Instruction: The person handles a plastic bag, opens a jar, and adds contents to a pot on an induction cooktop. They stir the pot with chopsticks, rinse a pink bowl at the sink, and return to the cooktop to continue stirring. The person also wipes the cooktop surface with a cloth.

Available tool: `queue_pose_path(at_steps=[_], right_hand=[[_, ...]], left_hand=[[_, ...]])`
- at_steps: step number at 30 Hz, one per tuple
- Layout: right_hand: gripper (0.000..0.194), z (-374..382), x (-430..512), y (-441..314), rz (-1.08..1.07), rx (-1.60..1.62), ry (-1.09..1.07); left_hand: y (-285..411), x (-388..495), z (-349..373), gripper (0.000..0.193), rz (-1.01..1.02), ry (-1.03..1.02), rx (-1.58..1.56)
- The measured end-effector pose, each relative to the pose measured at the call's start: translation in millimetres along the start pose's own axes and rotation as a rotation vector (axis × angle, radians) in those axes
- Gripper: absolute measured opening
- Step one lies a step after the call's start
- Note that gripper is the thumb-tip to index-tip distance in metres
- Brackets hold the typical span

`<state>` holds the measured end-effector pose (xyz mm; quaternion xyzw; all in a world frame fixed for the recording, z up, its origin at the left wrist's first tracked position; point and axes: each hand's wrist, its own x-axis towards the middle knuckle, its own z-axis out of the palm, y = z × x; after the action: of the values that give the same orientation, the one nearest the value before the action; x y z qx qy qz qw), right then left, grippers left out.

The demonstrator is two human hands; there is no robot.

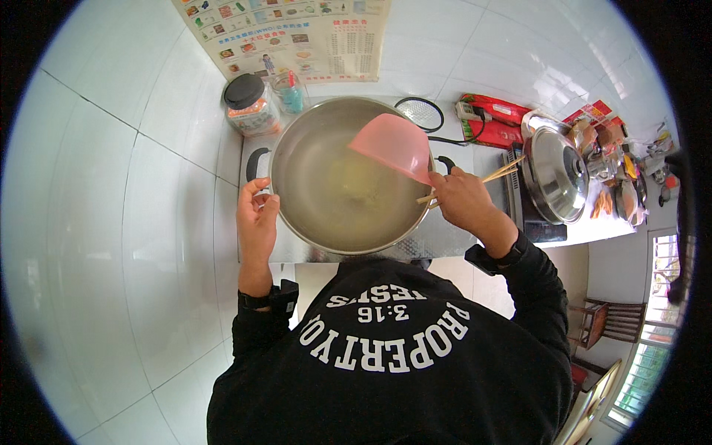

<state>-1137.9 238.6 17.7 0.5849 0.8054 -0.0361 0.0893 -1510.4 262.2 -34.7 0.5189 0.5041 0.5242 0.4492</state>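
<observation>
A large two-handled metal pan (311, 222) lies in front of me, with a thin, pale yellowish liquid at its bottom. My right hand (464, 203) holds a pink plastic bowl (395, 146) by its rim, tilted over the right part of the pan. The same hand also grips wooden chopsticks (503, 169), whose ends poke out on both sides of it. At the pan's left rim, below the black left handle, is my left hand (258, 214), fingers loosely curled and holding nothing; whether it touches the rim I cannot tell.
Behind the pan stand a black-lidded plastic jar (252, 105), a glass (289, 93) with something blue inside and a round mesh strainer (421, 113). Red packages (492, 130) and a power socket lie at the back right. A lidded metal pot (556, 175) stands farther right. Tiled wall borders the left.
</observation>
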Motion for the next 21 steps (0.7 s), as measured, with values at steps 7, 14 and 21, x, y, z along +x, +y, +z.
queue_pose_path(at_steps=[7, 14, 21], right_hand=[[0.024, -14.9, -1.8, 4.0, 0.024, 0.172, 0.040], [0.025, -31.9, 0.0, 9.9, 0.029, 0.688, 0.172], [0.026, 0.3, 9.6, 7.5, 0.155, 0.271, 0.267]], left_hand=[[12.6, -2.0, 1.0, 0.031, 0.025, 0.043, 0.056], [9.4, -2.1, -4.3, 0.032, 0.041, 0.045, 0.079], [29.1, -2.9, 6.9, 0.032, -0.028, -0.002, 0.156]])
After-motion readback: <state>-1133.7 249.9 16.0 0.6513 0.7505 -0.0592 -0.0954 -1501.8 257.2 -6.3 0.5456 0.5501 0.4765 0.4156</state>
